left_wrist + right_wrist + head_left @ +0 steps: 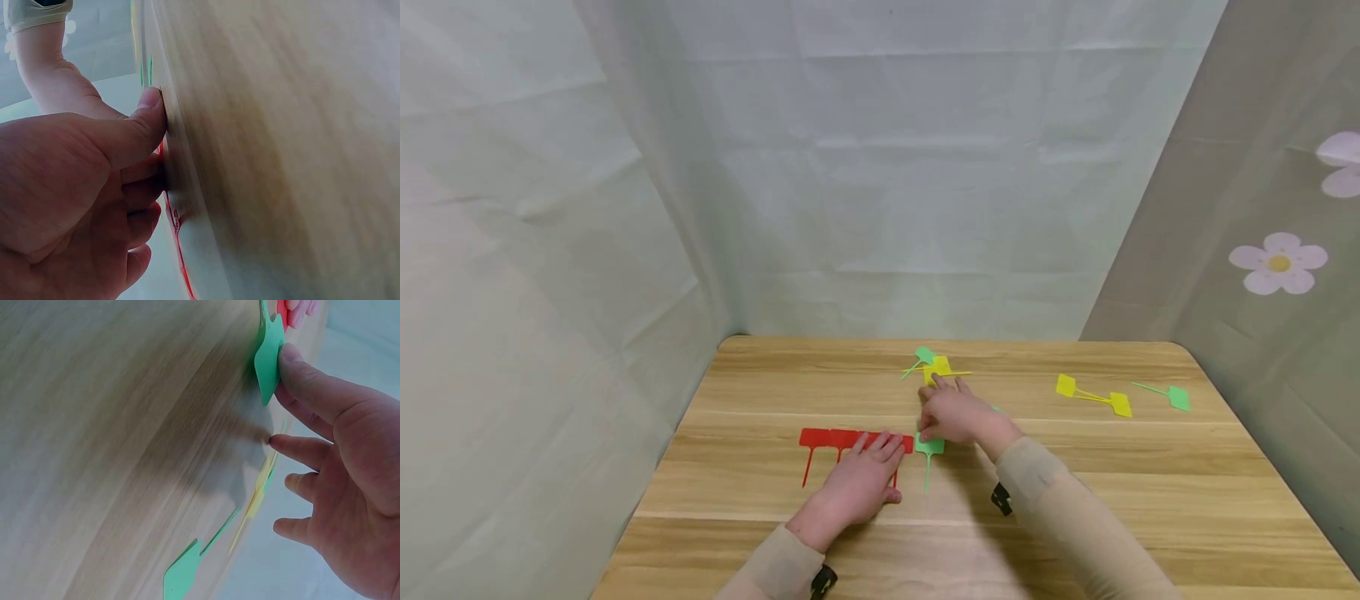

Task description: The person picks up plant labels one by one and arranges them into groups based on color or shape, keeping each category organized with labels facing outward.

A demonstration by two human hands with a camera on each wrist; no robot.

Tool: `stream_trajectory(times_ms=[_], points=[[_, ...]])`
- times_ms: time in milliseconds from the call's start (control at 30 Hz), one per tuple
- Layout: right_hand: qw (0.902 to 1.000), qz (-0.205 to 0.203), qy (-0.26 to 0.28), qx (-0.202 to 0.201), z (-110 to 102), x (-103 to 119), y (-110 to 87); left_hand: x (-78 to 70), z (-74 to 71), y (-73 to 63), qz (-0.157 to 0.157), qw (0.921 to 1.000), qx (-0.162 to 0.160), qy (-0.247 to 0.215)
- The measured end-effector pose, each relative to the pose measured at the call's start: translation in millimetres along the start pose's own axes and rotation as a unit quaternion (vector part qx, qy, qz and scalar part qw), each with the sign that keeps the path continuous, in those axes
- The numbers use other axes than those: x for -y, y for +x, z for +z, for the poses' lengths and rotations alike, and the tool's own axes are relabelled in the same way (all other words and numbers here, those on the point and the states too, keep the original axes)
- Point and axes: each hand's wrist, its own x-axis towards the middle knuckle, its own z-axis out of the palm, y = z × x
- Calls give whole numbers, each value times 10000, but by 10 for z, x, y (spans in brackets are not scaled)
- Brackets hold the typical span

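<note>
Several red plastic tags with thin tails lie side by side in a row, tails toward the near edge. My left hand rests on the row's right part with fingers fairly straight, covering some of the tags. Right beside the row's end is a green tag, its tail pointing toward me. My right hand pinches the green tag's far edge between thumb and index finger, while the other fingers stretch out; in the right wrist view the green tag shows at the thumb tip.
Beyond the right hand, a yellow tag overlaps a green one. Another green tag is mostly hidden behind the right hand in the head view. Two yellow tags and a green tag lie at the right. Curtains surround the wooden table.
</note>
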Motion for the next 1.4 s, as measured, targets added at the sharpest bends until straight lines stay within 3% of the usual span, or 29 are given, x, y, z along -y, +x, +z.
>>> stream_trajectory(times_ms=[700,1400], points=[[9995,80,-291,-88,51,26,44,1,-10,8,23,10000,5,-35],[9996,75,-239,-165,68,23,42,8,6,21,21,10000,17,27]])
